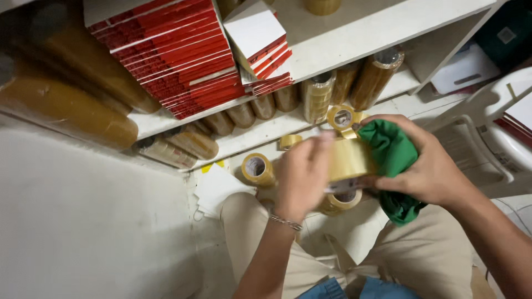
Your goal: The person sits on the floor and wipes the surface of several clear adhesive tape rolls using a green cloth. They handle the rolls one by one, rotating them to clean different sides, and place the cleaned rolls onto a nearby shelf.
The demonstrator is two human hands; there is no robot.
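Holding: tape roll (350, 159) between both hands, raised above the lap, in front of the lower shelf
Left hand (302, 177): back of hand toward camera, motion-blurred, fingers curled onto the roll's left face; clamped on the roll as far as can be seen, fingertips hidden behind it
Right hand (429, 166): fingers folded over a green cloth (396, 155), pressing cloth against the roll's right side; closed on cloth and roll together
Lie of roll from fingers: directly between the two palms, left of the right hand's fingertips, right of the left hand's knuckles
Axis of roll: core axis running roughly left to right, from one palm toward the other; curved amber band facing up toward camera
Nearer hand: both touching; left covering more of the roll, right separated from it by cloth
Cloth: bunched, hanging below the right palm, tail dropping toward the right thigh
Below the hands: second tape roll (339, 200) lying flat, just under the held one, apart from it
Nearby loose rolls: one (256, 168) left of left hand, one (341, 117) beyond the held roll by the shelf edge
Shelf (354, 33): white, stacked red booklets (177, 55) above, wrapped sleeves of tape (318, 95) leaning in the lower bay
Wrist: thin bracelet (286, 222) on left forearm
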